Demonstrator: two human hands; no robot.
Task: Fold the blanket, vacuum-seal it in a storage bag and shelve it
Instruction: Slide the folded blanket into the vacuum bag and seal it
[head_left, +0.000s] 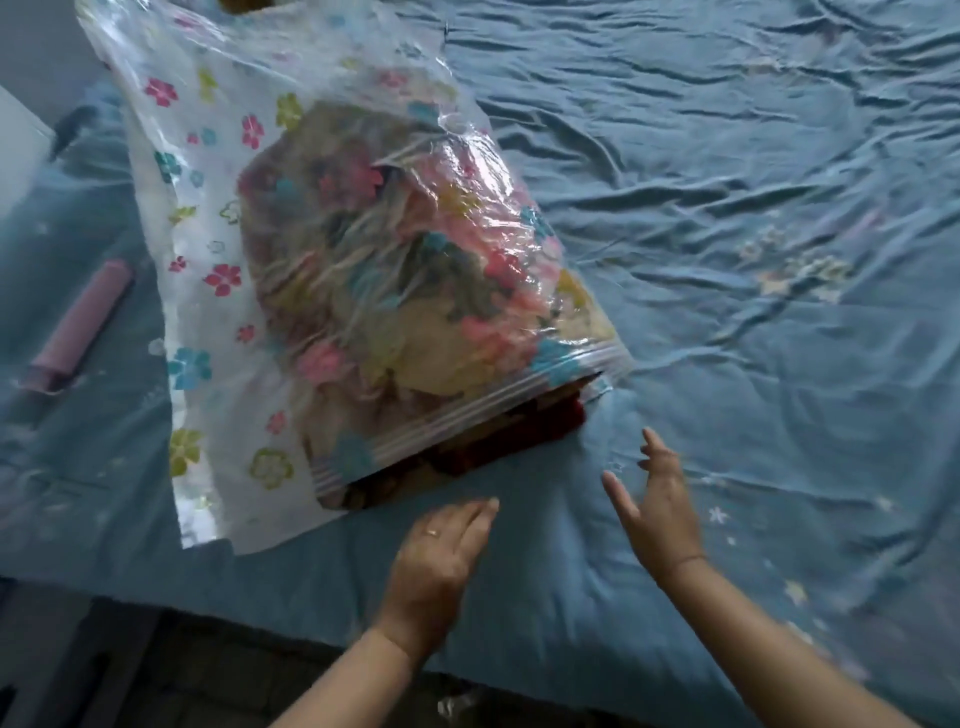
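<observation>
Blanket (395, 291), folded into a thick multicoloured bundle, inside the clear flower-printed storage bag (208, 260), on the blue bedsheet (727, 208) toward the left side of the bed. Dark red edge of it showing at the bag's near mouth, under the gaping zip strip (467, 410). Bag lying slanted, mouth toward the person, far end loose and flat.

Left hand (441, 551) just short of the mouth, palm down, fingers straight and together, pointing at the bag, holding nothing. Ring (432, 532) on one finger. Right hand (660, 514) beside it, fingers spread and loosely straight, empty, near the mouth's right corner but apart from it. Both forearms bare, reaching in over the bed's near edge.

Left of the bag and well apart from it, a pale purple hand pump (78, 322) lying on the sheet, blurred. Sheet heavily wrinkled on the right, printed with small stars and flowers.
</observation>
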